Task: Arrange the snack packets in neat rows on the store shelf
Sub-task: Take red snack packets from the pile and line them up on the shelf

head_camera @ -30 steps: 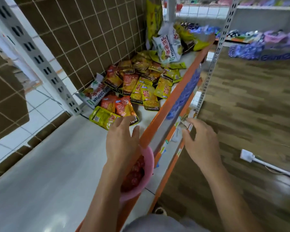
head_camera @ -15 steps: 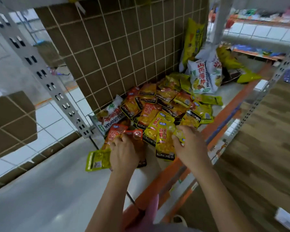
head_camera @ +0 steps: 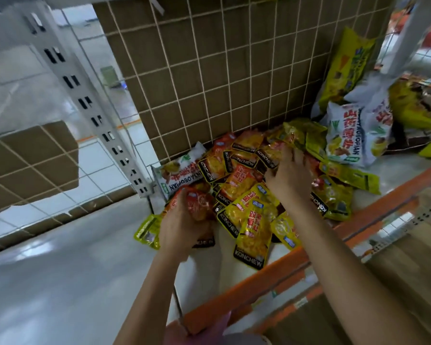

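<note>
**Sorting the heap, rows not yet begun**

The fingers of the left hand (head_camera: 183, 226) were curled round a red packet (head_camera: 200, 202) at the near left edge of the pile, gripping it from above. The fingers of the right hand (head_camera: 291, 176) were bent down into the middle of the pile. Their tips were lost among the wrappers, so whether they pinched anything could not be told.

Around both hands the snack packets (head_camera: 237, 181) lay in a loose, overlapping heap at the back of the shelf (head_camera: 284, 267), pushed against the wire grid (head_camera: 209, 70). One yellow packet (head_camera: 253, 236) had slid out toward the orange front edge. Larger white bags (head_camera: 343, 135) leaned just beside the heap on the right.

The step in hand looked like gathering and separating by kind, and no row had formed. The next move probably called for lifting the red packet clear. It could then be laid flat on the bare white surface nearer the front, square to the edge, to start a line.
</note>
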